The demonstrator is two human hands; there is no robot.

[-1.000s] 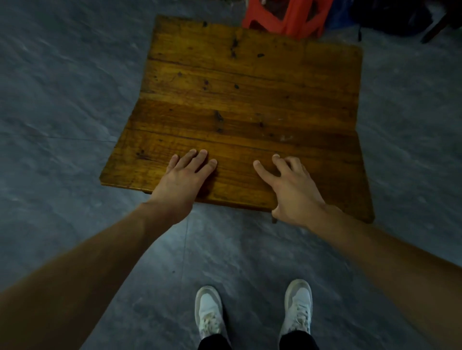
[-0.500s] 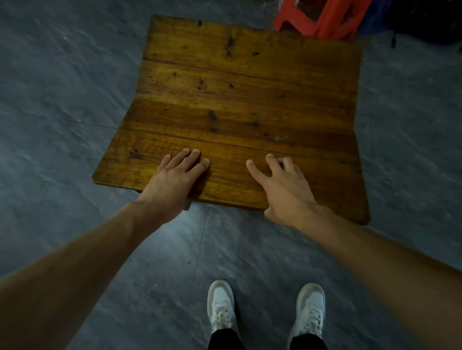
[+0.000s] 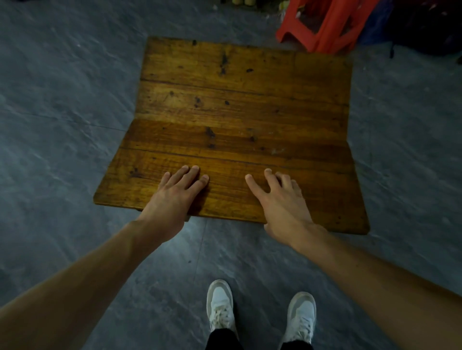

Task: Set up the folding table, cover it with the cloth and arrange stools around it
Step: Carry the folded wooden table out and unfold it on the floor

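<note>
The wooden folding table (image 3: pixel 237 112) stands on the grey floor in front of me, its brown plank top facing up. My left hand (image 3: pixel 175 197) lies flat on the near plank, fingers straight and together, with the palm over the near edge. My right hand (image 3: pixel 280 199) rests beside it on the same plank, fingers spread. Red plastic stools (image 3: pixel 322 27) stand stacked past the table's far right corner. No cloth is in view.
Grey stone floor tiles (image 3: pixel 62 125) lie all round the table. My two white shoes (image 3: pixel 220 304) stand just behind its near edge. Dark bags (image 3: pixel 425 27) sit right of the stools, and small yellowish items (image 3: pixel 240 2) lie at the top edge.
Both hands stay on the near plank of the table. The view has tilted up and shifted, so more of the stools and floor beyond the table shows.
</note>
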